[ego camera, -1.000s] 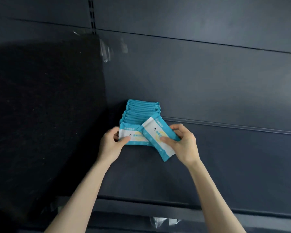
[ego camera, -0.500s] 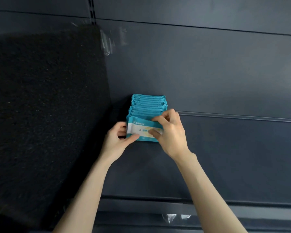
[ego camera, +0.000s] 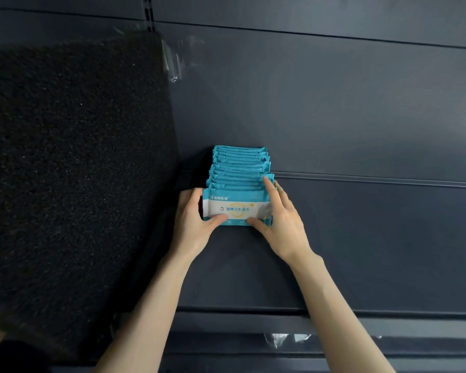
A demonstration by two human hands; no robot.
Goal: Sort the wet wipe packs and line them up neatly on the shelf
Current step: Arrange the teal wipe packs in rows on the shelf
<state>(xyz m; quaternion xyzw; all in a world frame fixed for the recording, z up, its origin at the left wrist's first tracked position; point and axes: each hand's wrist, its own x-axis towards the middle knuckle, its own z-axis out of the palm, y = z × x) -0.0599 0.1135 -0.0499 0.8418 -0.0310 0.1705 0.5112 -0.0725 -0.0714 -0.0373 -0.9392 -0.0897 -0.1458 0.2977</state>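
front pack (ego camera: 236, 208) long axis 9–3 | our left hand (ego camera: 193, 224), right hand (ego camera: 281, 224) clasp its ends, equally near | row of packs (ego camera: 240, 168) at 12

1. The front pack (ego camera: 236, 208) covers the faces of the row of packs (ego camera: 240, 168) behind it, so only their top edges show.
2. Left hand (ego camera: 193, 224) hides that pack's 9 o'clock end; its fingers disappear behind it.
3. Both forearms run off the 6 o'clock edge.
4. The dark foam panel (ego camera: 73, 170) is cut at 9 o'clock.
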